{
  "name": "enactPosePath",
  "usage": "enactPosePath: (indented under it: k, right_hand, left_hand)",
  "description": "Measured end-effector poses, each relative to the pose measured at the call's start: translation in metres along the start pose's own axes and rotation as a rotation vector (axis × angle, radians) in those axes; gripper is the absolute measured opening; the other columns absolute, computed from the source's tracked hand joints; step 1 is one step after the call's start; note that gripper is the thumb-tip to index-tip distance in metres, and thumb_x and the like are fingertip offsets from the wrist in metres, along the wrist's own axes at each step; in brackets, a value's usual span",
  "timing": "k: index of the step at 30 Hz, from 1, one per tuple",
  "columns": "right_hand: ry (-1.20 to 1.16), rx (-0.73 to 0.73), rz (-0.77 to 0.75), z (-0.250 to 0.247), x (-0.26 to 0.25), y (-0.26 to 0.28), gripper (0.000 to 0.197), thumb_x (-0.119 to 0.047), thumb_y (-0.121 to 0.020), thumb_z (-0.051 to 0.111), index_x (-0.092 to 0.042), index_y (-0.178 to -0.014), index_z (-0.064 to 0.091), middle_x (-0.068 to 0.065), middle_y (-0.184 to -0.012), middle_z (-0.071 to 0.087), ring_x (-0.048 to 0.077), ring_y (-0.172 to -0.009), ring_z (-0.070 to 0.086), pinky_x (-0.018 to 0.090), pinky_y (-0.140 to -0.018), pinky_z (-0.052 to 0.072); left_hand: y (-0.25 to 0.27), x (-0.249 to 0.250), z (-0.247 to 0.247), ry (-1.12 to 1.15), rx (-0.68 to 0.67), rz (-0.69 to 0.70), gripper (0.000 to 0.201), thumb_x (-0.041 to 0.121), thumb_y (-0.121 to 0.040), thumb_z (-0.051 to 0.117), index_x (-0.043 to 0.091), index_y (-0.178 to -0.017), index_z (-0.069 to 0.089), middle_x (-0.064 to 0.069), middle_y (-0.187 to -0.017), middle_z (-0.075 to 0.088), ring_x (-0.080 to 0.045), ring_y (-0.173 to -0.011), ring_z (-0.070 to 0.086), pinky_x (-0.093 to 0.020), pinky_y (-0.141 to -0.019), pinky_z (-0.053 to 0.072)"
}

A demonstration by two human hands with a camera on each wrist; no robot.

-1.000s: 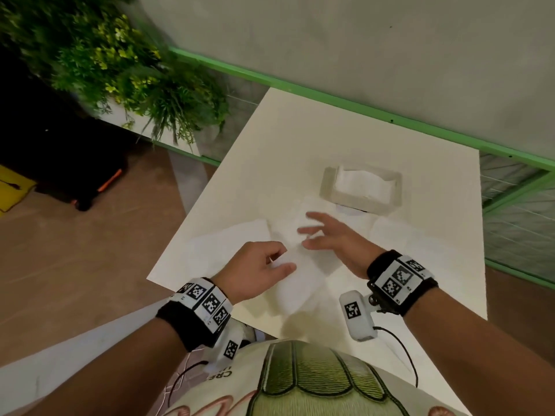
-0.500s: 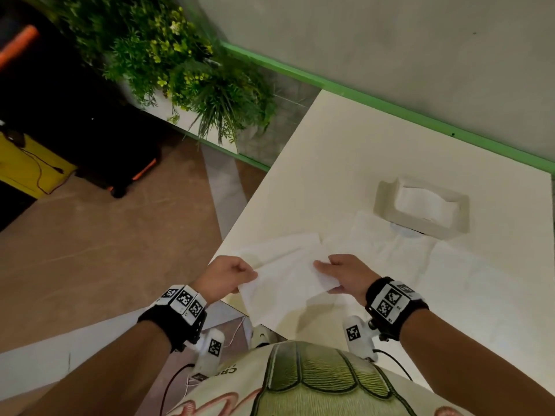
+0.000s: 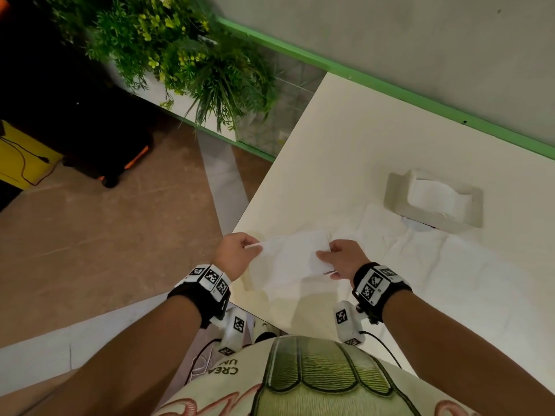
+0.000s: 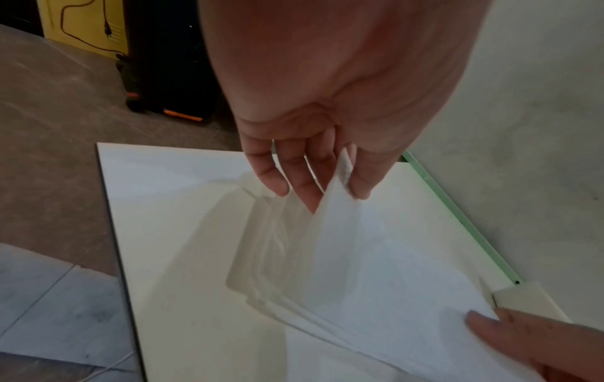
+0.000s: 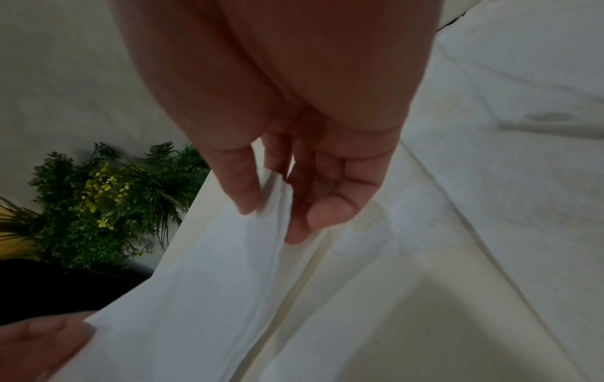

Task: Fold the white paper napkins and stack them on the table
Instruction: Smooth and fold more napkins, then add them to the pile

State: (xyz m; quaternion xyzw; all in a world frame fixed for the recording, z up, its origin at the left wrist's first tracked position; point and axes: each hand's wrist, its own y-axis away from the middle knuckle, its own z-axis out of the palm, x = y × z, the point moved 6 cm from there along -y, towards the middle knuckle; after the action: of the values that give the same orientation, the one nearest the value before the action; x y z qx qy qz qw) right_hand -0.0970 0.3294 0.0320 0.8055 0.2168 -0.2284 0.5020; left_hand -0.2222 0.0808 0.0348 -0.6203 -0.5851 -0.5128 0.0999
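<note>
A white paper napkin (image 3: 288, 259) hangs lifted above the near left corner of the white table (image 3: 345, 151), stretched between both hands. My left hand (image 3: 240, 253) pinches its left corner between thumb and fingers; the left wrist view shows the corner of this napkin (image 4: 356, 253) caught under the left hand (image 4: 330, 181). My right hand (image 3: 336, 259) pinches the right edge, and the right wrist view shows the thumb and fingers of that hand (image 5: 278, 201) closed on the napkin (image 5: 196, 284). More unfolded napkins (image 3: 435, 265) lie flat on the table to the right.
A white napkin holder (image 3: 432, 199) with napkins in it stands behind the spread sheets. A green rail (image 3: 375, 82) runs along the wall at the table's far edge. Plants (image 3: 180, 52) and a black case (image 3: 99, 127) stand on the floor to the left.
A second ago the napkin lay on the table under both hands. Both hands have since pinched it and lifted it off the surface, holding it taut between them. The head view swung left.
</note>
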Motion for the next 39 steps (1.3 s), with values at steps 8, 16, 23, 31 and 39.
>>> enactPosePath:
  k: [8,16,23,31,39]
  right_hand:
    - [0.109,0.151,0.006,-0.013,0.003,-0.001,0.016,-0.026,-0.089,0.068,-0.015,-0.083,0.058,0.005,-0.086,0.07,0.023,-0.069,0.071,0.032,-0.061,0.055]
    - [0.42,0.282,-0.154,-0.094,0.032,0.031,0.013,-0.034,-0.09,0.066,-0.023,-0.091,0.059,-0.005,-0.084,0.065,0.015,-0.08,0.062,0.029,-0.073,0.047]
    - [0.82,0.254,-0.123,-0.163,0.143,0.086,0.045,-0.069,-0.075,0.066,-0.03,-0.083,0.047,-0.011,-0.089,0.05,0.014,-0.087,0.05,0.032,-0.078,0.048]
    - [0.871,0.175,-0.182,-0.163,0.211,0.102,0.059,-0.054,-0.081,0.072,-0.024,-0.125,0.048,-0.001,-0.125,0.043,0.02,-0.112,0.048,0.034,-0.092,0.049]
    - [0.694,0.171,-0.274,-0.181,0.222,0.099,0.016,-0.027,-0.096,0.058,-0.016,-0.106,0.064,0.002,-0.11,0.057,0.024,-0.102,0.058,0.031,-0.085,0.046]
  left_hand:
    - [-0.007,0.002,0.005,-0.144,0.013,0.015,0.018,0.015,-0.088,0.073,0.025,-0.099,0.063,0.005,-0.089,0.063,-0.019,-0.089,0.064,-0.03,-0.08,0.051]
    - [-0.008,0.001,-0.008,-0.183,0.055,0.09,0.013,0.012,-0.09,0.072,0.02,-0.098,0.067,0.008,-0.089,0.065,-0.018,-0.089,0.065,-0.023,-0.07,0.044]
    - [0.004,0.017,0.002,-0.425,0.155,0.163,0.021,0.022,-0.094,0.066,0.021,-0.114,0.061,0.001,-0.12,0.053,-0.017,-0.083,0.059,-0.03,-0.08,0.045]
    - [0.056,0.063,0.064,-0.808,0.28,0.526,0.039,0.013,-0.077,0.077,0.014,-0.115,0.066,-0.01,-0.129,0.055,-0.036,-0.116,0.053,-0.056,-0.097,0.039]
    - [0.097,0.103,0.154,-0.778,0.096,0.725,0.031,0.03,-0.082,0.061,0.019,-0.111,0.066,-0.004,-0.129,0.055,-0.029,-0.118,0.053,-0.051,-0.103,0.04]
